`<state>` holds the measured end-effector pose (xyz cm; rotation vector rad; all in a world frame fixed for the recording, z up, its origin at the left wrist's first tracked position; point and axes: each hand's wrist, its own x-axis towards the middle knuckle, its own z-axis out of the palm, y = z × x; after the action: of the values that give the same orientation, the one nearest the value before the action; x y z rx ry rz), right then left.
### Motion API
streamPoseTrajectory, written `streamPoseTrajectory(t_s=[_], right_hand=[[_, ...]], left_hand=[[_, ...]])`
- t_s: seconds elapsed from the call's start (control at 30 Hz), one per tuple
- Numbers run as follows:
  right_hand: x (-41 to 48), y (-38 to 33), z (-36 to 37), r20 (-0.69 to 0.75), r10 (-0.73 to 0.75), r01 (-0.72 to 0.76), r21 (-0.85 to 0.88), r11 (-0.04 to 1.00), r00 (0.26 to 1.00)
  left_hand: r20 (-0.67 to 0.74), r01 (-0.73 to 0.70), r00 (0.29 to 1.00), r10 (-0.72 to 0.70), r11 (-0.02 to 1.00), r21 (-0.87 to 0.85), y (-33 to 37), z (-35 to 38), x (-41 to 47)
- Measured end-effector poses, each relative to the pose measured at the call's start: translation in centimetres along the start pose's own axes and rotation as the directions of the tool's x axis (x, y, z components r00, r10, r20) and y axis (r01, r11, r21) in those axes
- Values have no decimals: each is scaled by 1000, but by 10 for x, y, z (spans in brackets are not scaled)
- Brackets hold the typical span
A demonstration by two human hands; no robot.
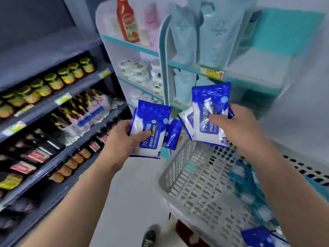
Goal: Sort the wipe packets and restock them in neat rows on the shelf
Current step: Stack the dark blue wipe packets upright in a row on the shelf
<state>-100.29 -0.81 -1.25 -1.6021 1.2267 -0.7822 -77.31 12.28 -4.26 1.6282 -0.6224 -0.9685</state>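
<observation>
My left hand (pixel 124 139) grips a stack of blue-and-white alcohol wipe packets (pixel 151 129), thumb across the front one; a smaller blue packet (pixel 172 133) hangs at its right edge. My right hand (pixel 238 127) holds a second bunch of the same packets (pixel 210 111), upright, with one more poking out behind on the left. Both bunches hover in front of the white shelf unit (pixel 252 81) with teal edges. More blue packets (pixel 258 236) lie in the grey plastic basket (pixel 201 189) below my right arm.
Pale blue pouches (pixel 217 32) hang on the shelf unit's upper tiers; a ketchup bottle (pixel 127 20) and white tubs (pixel 135 70) sit on its left side. A dark shelf rack (pixel 53 107) of jars and sachets runs along the left. My shoe (pixel 149 237) is on the floor.
</observation>
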Motion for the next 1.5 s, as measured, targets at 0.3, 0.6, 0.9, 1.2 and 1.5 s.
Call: streamPoseTrajectory(t_s=[0.3, 0.6, 0.9, 1.2, 1.5], right_hand=[[38, -129, 247, 316, -146, 28, 350, 936, 937], [51, -238, 513, 664, -136, -387, 576, 720, 735], [93, -291, 681, 809, -90, -488, 435, 757, 581], [181, -349, 799, 779, -144, -273, 377, 885, 610], [256, -378, 843, 780, -179, -111, 303, 947, 600]], left_hand=[[-492, -130, 867, 75, 988, -79, 21, -233, 18], [-721, -235, 693, 26, 953, -192, 42, -463, 58], [-672, -250, 741, -3, 927, -280, 50, -576, 130], [-694, -33, 720, 6, 999, -26, 65, -681, 215], [-502, 258, 861, -75, 916, 306, 66, -774, 248]])
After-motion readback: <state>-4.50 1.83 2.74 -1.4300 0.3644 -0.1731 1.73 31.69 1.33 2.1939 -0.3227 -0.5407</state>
